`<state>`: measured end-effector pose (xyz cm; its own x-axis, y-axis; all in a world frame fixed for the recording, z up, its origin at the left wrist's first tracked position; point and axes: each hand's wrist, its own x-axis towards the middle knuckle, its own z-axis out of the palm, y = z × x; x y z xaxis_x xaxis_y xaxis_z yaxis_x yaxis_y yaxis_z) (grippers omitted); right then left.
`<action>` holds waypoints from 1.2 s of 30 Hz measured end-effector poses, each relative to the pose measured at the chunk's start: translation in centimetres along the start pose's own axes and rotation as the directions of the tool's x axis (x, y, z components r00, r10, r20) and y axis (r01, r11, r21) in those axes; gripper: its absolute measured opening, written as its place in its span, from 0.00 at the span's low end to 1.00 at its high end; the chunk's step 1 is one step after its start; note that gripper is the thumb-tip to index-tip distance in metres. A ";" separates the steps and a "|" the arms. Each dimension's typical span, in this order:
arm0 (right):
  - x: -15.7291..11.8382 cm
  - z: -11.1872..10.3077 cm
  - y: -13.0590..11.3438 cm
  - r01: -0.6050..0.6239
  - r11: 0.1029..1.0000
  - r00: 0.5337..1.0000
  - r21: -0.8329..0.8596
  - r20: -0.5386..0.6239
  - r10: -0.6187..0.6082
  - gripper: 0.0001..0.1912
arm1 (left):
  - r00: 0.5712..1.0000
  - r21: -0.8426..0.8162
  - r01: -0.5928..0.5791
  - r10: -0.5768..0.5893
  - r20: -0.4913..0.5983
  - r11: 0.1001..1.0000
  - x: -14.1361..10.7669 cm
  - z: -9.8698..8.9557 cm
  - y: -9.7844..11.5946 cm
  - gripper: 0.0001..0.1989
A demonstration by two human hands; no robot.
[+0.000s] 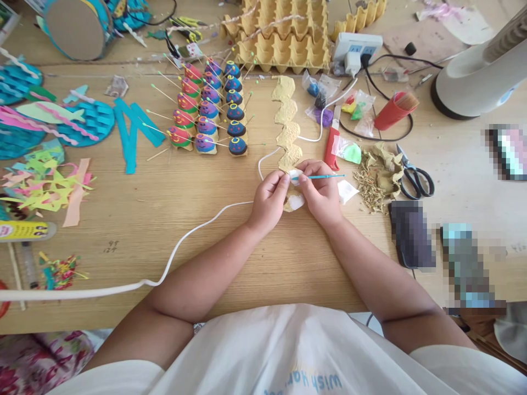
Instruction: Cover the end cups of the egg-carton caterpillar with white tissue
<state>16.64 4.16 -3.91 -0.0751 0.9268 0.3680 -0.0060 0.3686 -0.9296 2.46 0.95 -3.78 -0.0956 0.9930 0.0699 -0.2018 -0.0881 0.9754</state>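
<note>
A strip of egg carton lies lengthwise in front of me, its near end between my hands. My left hand is closed at the strip's left edge, thumb and fingers pinching it. My right hand is closed around a thin blue modelling tool, whose tip lies on white clay on one cup. Another white patch covers the nearest cup, partly behind my fingers. To the right of my right hand is a white piece in clear film.
Painted egg-carton caterpillars with stick feelers stand left of the strip. Rightward lie a red-handled cutter, bagged clay, carton scraps, scissors and a phone. A white cable runs beneath the hands; egg trays stand behind.
</note>
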 end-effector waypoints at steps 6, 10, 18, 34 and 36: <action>0.1 0.1 -0.1 0.002 1.000 1.000 0.026 -0.002 -0.002 0.19 | 1.000 0.006 -0.016 0.016 0.011 1.000 0.0 -0.1 -0.4 0.25; 0.0 0.2 -0.1 -0.019 0.999 1.000 0.028 -0.009 0.019 0.20 | 1.000 0.000 0.001 -0.001 0.006 1.000 0.0 -0.2 -0.5 0.25; 0.0 0.1 0.0 -0.002 0.997 1.000 0.076 -0.008 0.003 0.17 | 1.000 -0.003 0.014 -0.014 0.012 1.000 0.0 -0.2 -0.4 0.25; 0.0 0.0 -0.1 0.005 1.000 1.000 0.010 -0.001 -0.005 0.18 | 1.000 0.015 -0.013 0.013 0.009 1.000 0.1 0.0 -0.1 0.26; 0.0 0.0 -0.2 -0.002 1.000 1.000 0.006 -0.005 0.002 0.19 | 1.000 0.023 -0.026 0.026 0.017 0.999 0.0 0.0 0.0 0.26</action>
<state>16.63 4.07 -3.77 -0.0701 0.9278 0.3665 -0.0117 0.3666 -0.9303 2.43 0.99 -3.81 -0.0846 0.9915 0.0986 -0.1769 -0.1123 0.9778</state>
